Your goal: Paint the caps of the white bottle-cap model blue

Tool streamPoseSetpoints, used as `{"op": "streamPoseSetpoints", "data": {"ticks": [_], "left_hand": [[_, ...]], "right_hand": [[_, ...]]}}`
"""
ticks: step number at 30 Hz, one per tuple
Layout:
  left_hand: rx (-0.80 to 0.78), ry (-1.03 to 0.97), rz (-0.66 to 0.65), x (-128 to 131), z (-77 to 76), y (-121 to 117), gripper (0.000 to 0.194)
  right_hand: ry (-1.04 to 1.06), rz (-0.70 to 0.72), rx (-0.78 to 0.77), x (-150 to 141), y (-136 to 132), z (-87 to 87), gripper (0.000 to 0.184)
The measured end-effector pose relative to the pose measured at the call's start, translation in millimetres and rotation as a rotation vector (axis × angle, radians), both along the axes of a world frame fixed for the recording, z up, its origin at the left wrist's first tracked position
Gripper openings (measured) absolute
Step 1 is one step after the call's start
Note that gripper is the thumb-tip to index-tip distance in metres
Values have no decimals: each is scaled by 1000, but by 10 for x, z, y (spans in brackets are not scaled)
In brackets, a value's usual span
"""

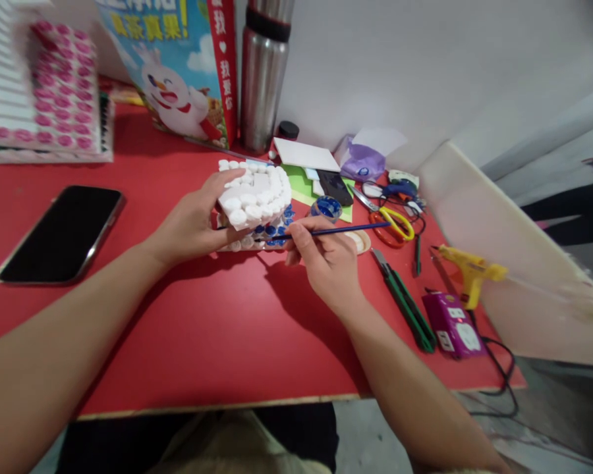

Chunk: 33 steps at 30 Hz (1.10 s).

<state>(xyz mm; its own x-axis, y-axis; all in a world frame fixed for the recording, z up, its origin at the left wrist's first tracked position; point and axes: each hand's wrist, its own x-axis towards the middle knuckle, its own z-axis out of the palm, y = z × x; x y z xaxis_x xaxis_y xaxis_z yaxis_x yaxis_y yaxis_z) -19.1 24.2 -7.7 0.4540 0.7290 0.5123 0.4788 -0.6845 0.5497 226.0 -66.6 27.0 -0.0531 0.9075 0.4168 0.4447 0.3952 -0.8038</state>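
My left hand [197,217] is closed round the left side of a small box-shaped craft piece [257,197] covered with white round knobs. Its front side carries rows of knobs, several of them blue and others still whitish. Between the thumb and fingers of my right hand [323,260] is a thin blue paintbrush [346,229], its tip at the knobs on the front side. Just behind that hand stands a small open jar of blue paint [326,208]. A pale round lid [358,241] lies beside it, partly hidden by my hand.
On the red table [217,342] lie a black phone [62,234], scissors [393,227], a green utility knife [408,306], a yellow glue gun [469,270] and a purple power socket [454,326]. A steel bottle [264,79] and a printed bag [178,72] stand behind.
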Motion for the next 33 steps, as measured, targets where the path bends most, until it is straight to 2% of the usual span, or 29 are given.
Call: {"op": "streamPoseSetpoints", "data": {"ticks": [15,23,28,33], "left_hand": [[-48,-28,1,23,28,-24,89],[-50,-41,-6,21,27,-21,91],[-93,-18,-1,26,60,-49,91],[-94,-33,-2,33,73,-53,94]], "right_hand": [[-31,19,5,-14,8,-30,31],[-71,5,6,4,5,2,36],[-50,-43,55,10,14,7,30],[-57,-34,30,4,17,-8,31]]}}
